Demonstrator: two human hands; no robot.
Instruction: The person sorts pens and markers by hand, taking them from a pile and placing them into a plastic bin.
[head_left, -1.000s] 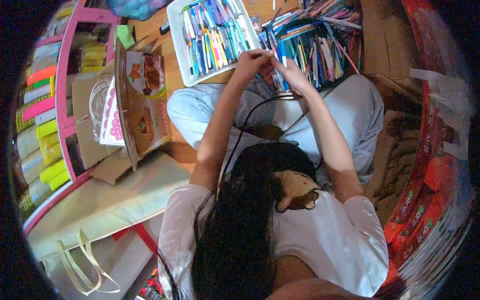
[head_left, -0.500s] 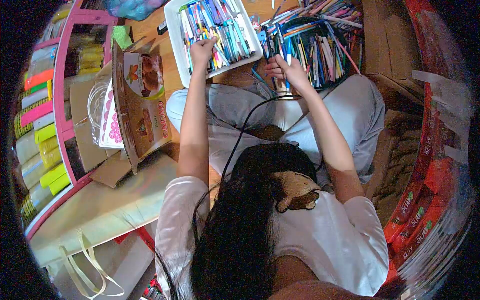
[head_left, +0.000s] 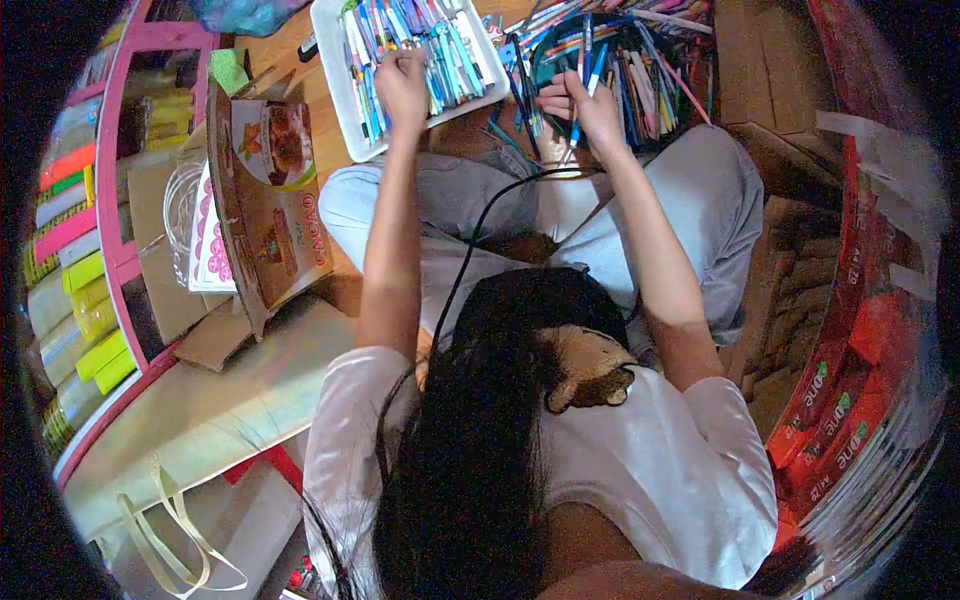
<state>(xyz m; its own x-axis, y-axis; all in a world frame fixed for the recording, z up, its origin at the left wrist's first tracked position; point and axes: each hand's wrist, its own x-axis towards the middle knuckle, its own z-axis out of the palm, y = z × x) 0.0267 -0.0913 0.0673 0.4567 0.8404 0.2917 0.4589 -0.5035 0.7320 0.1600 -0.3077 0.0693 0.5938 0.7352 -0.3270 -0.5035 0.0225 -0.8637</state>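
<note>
A white plastic tray [head_left: 352, 143] full of pens and markers stands on the wooden floor in front of my crossed legs. My left hand [head_left: 402, 88] reaches over its middle, fingers curled down among the pens [head_left: 462, 62]; whatever they pinch is hidden. To the right, my right hand [head_left: 592, 112] grips slim blue-and-white pens [head_left: 598, 68] that stick up past the thumb, while its other fingers stretch to the left. Behind that hand, a dark round basket [head_left: 540, 72] holds many pens and pencils [head_left: 640, 90], upright or leaning.
More pencils [head_left: 670, 22] lie heaped beyond the basket. On the left stand a cacao carton [head_left: 290, 215] and a pink-framed shelf [head_left: 112, 200] of rolls. A black cable [head_left: 478, 235] crosses my lap. Cardboard [head_left: 760, 80] and red paper packs [head_left: 830, 410] line the right.
The view has shifted slightly, so the tray and basket appear higher and farther left. My left hand stays over the tray. The pens in my right hand now stand out more above its fingers.
</note>
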